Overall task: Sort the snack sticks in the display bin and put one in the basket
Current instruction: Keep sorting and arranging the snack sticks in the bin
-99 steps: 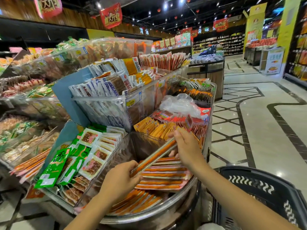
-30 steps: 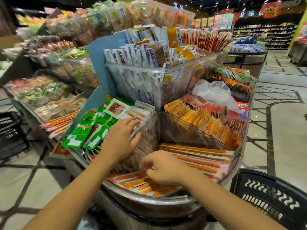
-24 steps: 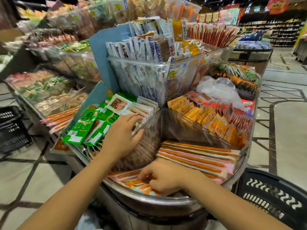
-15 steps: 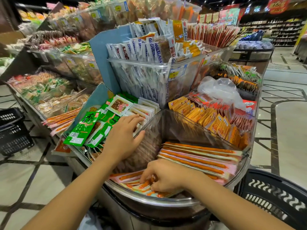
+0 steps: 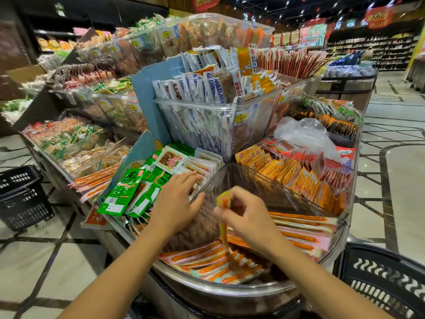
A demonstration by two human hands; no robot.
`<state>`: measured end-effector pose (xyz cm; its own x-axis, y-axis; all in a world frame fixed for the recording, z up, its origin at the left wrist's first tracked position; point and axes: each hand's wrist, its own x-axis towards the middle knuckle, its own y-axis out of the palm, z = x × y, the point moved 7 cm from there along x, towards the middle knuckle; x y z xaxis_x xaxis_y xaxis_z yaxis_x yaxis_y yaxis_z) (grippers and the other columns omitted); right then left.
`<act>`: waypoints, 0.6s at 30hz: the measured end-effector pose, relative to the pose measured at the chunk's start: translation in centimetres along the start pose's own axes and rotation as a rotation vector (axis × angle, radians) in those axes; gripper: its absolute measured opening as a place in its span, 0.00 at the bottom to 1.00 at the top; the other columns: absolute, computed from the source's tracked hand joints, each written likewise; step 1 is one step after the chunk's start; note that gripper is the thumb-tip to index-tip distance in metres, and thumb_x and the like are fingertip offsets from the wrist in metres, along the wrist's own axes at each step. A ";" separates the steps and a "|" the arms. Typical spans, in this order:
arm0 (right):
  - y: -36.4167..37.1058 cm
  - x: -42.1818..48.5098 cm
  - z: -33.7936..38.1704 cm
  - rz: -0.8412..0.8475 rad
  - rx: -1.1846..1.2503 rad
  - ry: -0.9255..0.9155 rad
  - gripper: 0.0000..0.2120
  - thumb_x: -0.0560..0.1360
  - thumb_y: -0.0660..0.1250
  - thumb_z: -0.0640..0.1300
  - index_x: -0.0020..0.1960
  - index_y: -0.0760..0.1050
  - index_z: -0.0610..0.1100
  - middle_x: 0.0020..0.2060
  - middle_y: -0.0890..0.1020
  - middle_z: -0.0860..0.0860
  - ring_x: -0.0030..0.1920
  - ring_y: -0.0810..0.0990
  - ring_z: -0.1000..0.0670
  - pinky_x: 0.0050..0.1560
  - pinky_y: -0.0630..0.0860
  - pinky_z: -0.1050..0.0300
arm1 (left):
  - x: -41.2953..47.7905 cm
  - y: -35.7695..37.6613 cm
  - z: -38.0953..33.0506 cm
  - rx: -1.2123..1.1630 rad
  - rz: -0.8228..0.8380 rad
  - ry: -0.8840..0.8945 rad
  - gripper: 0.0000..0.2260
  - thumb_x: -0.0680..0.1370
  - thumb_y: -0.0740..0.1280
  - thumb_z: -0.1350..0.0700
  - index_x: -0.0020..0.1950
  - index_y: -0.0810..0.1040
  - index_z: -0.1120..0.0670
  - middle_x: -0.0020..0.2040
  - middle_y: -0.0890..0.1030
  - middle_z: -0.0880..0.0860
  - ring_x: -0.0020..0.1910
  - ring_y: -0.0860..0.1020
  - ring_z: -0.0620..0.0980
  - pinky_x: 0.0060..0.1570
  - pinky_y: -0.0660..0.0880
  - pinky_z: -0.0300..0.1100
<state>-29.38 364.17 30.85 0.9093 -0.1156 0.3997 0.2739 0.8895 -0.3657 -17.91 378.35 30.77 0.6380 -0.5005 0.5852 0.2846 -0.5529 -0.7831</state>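
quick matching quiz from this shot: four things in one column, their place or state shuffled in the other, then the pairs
1 left hand
2 lifted snack stick
3 green packets
4 wavy-slotted basket

A pinched upright by the right hand
B lower right, beside the display bin
C fingers straight, at the clear divider
D compartment left of the sticks

Pairs: 1-C, 2-A, 3-D, 4-B
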 end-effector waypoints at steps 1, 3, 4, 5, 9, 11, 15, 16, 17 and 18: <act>-1.0 0.2 0.2 -0.065 0.071 0.016 0.09 0.74 0.73 0.43 0.43 0.74 0.43 0.36 0.81 0.47 0.31 0.77 0.52 0.33 0.73 0.57 | 0.0 0.0 0.0 0.000 0.003 0.000 0.16 0.78 0.69 0.48 0.65 0.78 0.48 0.67 0.77 0.45 0.66 0.73 0.48 0.64 0.74 0.48; -2.5 0.7 0.7 -0.124 0.186 0.066 0.05 0.77 0.70 0.36 0.46 0.73 0.40 0.37 0.84 0.46 0.25 0.75 0.52 0.27 0.72 0.58 | 0.0 0.1 0.0 -0.003 0.006 0.001 0.16 0.78 0.69 0.48 0.65 0.78 0.48 0.67 0.77 0.45 0.66 0.73 0.48 0.65 0.74 0.48; -3.1 0.9 1.0 -0.136 0.204 0.077 0.04 0.79 0.68 0.37 0.47 0.74 0.39 0.38 0.86 0.45 0.24 0.75 0.48 0.26 0.73 0.56 | 0.0 0.1 0.0 -0.005 0.007 -0.001 0.16 0.78 0.69 0.48 0.65 0.78 0.48 0.67 0.77 0.45 0.66 0.73 0.48 0.65 0.74 0.48; -3.8 1.1 1.4 -0.147 0.213 0.084 0.04 0.81 0.67 0.40 0.48 0.75 0.39 0.39 0.86 0.45 0.24 0.77 0.45 0.27 0.73 0.54 | 0.0 0.1 0.1 -0.006 0.006 -0.001 0.16 0.78 0.69 0.48 0.66 0.78 0.48 0.67 0.77 0.45 0.66 0.73 0.47 0.66 0.73 0.48; -5.6 1.6 2.3 -0.192 0.262 0.133 0.18 0.84 0.58 0.50 0.49 0.75 0.35 0.39 0.87 0.44 0.27 0.81 0.43 0.27 0.71 0.57 | -0.1 0.0 -0.1 0.009 -0.010 0.014 0.16 0.79 0.69 0.47 0.66 0.77 0.48 0.68 0.77 0.45 0.67 0.72 0.47 0.66 0.73 0.47; -6.1 1.6 2.4 -0.206 0.263 0.159 0.21 0.85 0.56 0.51 0.47 0.76 0.34 0.38 0.86 0.43 0.27 0.82 0.43 0.26 0.70 0.58 | -0.1 0.0 -0.3 0.019 -0.015 0.023 0.16 0.78 0.69 0.48 0.65 0.78 0.48 0.67 0.77 0.45 0.66 0.73 0.48 0.65 0.74 0.47; -6.8 1.3 3.0 -0.231 0.244 0.152 0.21 0.86 0.53 0.47 0.46 0.77 0.36 0.37 0.86 0.43 0.27 0.83 0.42 0.27 0.69 0.57 | -0.2 -0.3 -0.9 0.069 -0.041 0.089 0.15 0.77 0.71 0.51 0.63 0.79 0.51 0.65 0.78 0.49 0.64 0.76 0.51 0.62 0.76 0.49; -6.9 1.2 3.2 -0.230 0.242 0.151 0.21 0.86 0.53 0.47 0.46 0.76 0.36 0.37 0.86 0.43 0.27 0.83 0.42 0.27 0.69 0.57 | -0.2 -0.6 -1.3 0.090 -0.051 0.123 0.15 0.76 0.72 0.52 0.62 0.79 0.52 0.65 0.78 0.51 0.62 0.76 0.53 0.61 0.77 0.50; -7.0 1.2 3.4 -0.230 0.245 0.152 0.21 0.86 0.52 0.47 0.46 0.76 0.36 0.37 0.86 0.43 0.27 0.83 0.43 0.26 0.69 0.58 | -0.2 -0.8 -1.8 0.108 -0.067 0.165 0.14 0.76 0.72 0.54 0.61 0.79 0.53 0.64 0.78 0.52 0.61 0.77 0.54 0.59 0.77 0.51; -7.2 1.2 3.6 -0.233 0.249 0.151 0.21 0.87 0.52 0.48 0.47 0.75 0.36 0.37 0.86 0.43 0.27 0.83 0.43 0.25 0.69 0.58 | -0.4 -1.1 -2.5 0.118 -0.080 0.204 0.13 0.76 0.71 0.54 0.60 0.79 0.54 0.63 0.79 0.52 0.60 0.77 0.55 0.59 0.77 0.51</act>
<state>-31.38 359.22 36.96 0.8725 -0.3749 0.3133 0.4112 0.9098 -0.0565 -20.20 377.47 31.91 0.4558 -0.5891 0.6672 0.4174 -0.5206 -0.7448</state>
